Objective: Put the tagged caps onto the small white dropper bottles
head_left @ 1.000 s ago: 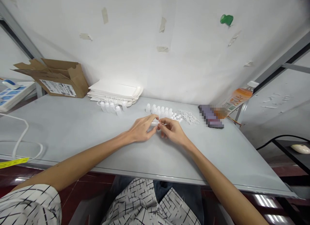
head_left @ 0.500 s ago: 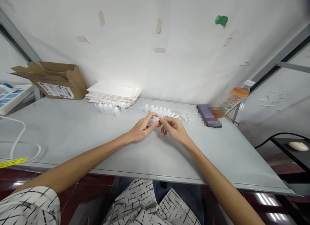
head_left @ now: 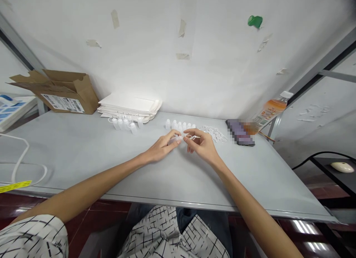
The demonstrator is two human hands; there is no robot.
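Note:
My left hand (head_left: 162, 147) is closed around a small translucent white dropper bottle (head_left: 174, 140), which lies tilted with its nozzle to the right. At the nozzle end, my right hand (head_left: 202, 145) has its thumb and curled fingers round a small white cap with a thin strap (head_left: 193, 136). The fingers partly hide the cap. Just beyond my hands stands a row of several open small bottles (head_left: 179, 125). Right of them lies a loose pile of white strapped caps (head_left: 215, 134). Farther left, several capped bottles (head_left: 122, 123) stand together.
White paper sheets (head_left: 129, 105) and an open cardboard box (head_left: 63, 93) are at the back left. A phone (head_left: 239, 132) and an orange drink bottle (head_left: 268, 111) are at the right. A white cable (head_left: 20, 158) lies left on the grey table (head_left: 172, 180).
My right index finger has lifted and spread from the thumb at the nozzle. The held bottle has turned slightly in my left hand. The camera view has shifted a little.

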